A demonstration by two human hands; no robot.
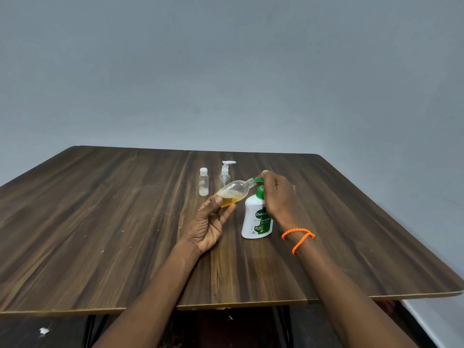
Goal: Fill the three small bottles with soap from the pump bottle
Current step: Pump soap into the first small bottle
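Note:
My left hand (209, 222) holds a small clear bottle (234, 192) tilted on its side, its open neck right at the green nozzle of the pump bottle (256, 219). Amber soap with foam lies in its lower half. My right hand (278, 197) sits on top of the green pump head, fingers curled over it. The white pump bottle stands upright on the table. Behind them stand a small capped clear bottle (203, 182) with a little pale liquid at the bottom and a small clear bottle with a white pump top (225, 173).
The dark wooden table (113, 222) reaches to the grey wall behind. Its front edge runs across the bottom of the view, with dark floor and table legs below. An orange beaded band circles my right wrist (298, 238).

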